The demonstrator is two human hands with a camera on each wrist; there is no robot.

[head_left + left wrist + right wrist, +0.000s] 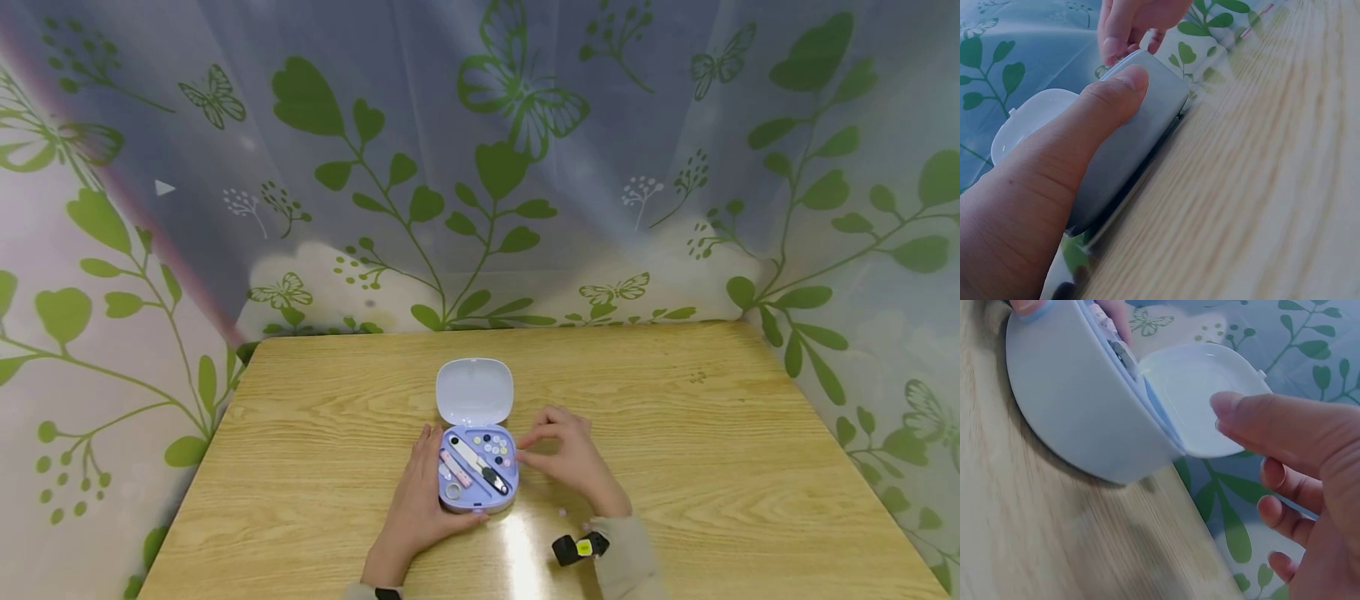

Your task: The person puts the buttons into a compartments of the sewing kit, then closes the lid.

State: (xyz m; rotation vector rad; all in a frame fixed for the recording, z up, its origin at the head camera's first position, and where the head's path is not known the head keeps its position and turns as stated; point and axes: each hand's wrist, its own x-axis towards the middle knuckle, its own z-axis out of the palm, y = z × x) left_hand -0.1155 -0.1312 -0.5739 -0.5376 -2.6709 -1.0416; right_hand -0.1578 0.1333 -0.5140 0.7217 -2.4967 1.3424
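A lilac sewing box (480, 505) stands on the table with its lid raised. Inside are small scissors (468, 454) with a black end, a pink rolled strip (456, 468), a round silvery ring (453, 491) and several buttons (495, 446). My left hand (420, 492) grips the box, fingers along its left side and thumb across the front wall; the thumb (1116, 94) shows closely in the left wrist view. By the right rim, next to the button compartment, is my right hand (566, 450), with thumb and index fingertips close together. No object is visible between them.
The white lid (475, 392) leans back behind the box. A black wrist strap with a yellow patch (583, 547) is at the right sleeve. A tiny pale piece (562, 512) lies on the wooden table (712, 467). A leaf-patterned curtain (420, 167) borders the table behind and at the sides.
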